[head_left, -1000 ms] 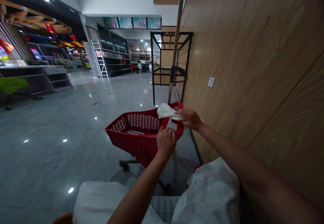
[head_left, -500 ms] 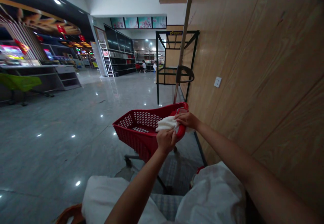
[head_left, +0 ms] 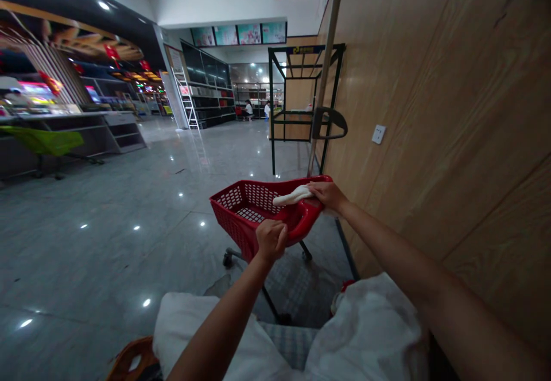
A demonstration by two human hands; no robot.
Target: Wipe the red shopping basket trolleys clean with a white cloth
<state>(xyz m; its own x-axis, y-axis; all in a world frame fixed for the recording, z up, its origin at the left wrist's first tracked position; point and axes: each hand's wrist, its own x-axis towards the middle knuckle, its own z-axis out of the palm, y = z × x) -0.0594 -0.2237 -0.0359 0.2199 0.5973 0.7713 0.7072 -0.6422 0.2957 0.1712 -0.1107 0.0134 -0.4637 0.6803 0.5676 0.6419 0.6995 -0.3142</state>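
Observation:
A red plastic shopping cart with a mesh basket stands in front of me on small castors. A white cloth lies stretched along the inside of its far rim. My right hand presses on one end of the cloth, over the cart's red handle. My left hand is closed in a fist on the near rim, clear of the cloth. Part of the basket's inside is hidden behind that hand.
A wood-panelled wall with a white socket runs close on the right. White sacks lie below my arms. Ahead stands a black metal shelf frame. A polished grey floor stretches left, with a stepladder and seated people far off.
The cloth has gone from a bunch between both hands to a thin strip along the rim. My left hand has moved off it, down and to the left. The view has shifted slightly.

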